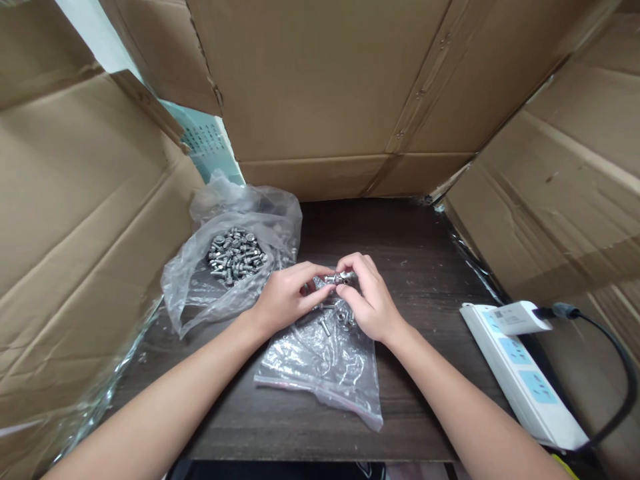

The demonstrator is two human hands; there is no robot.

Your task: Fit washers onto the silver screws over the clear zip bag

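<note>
Shiny silver metal hardware [337, 279], its exact parts too small to tell, is held between the fingertips of both hands, roughly sideways above the far part of the clear flat bag [320, 367]. On that crinkled bag lie a small silver bolt [325, 327], slanted, and a cluster of loose silver pieces [346, 317].

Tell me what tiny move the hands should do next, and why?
Probably a gentle twist with the right hand, while the left hand holds steady. Both hands' fingertips meet around the small shiny metal parts, above the flat clear bag. The parts are too small to tell whether they are joined.
</note>
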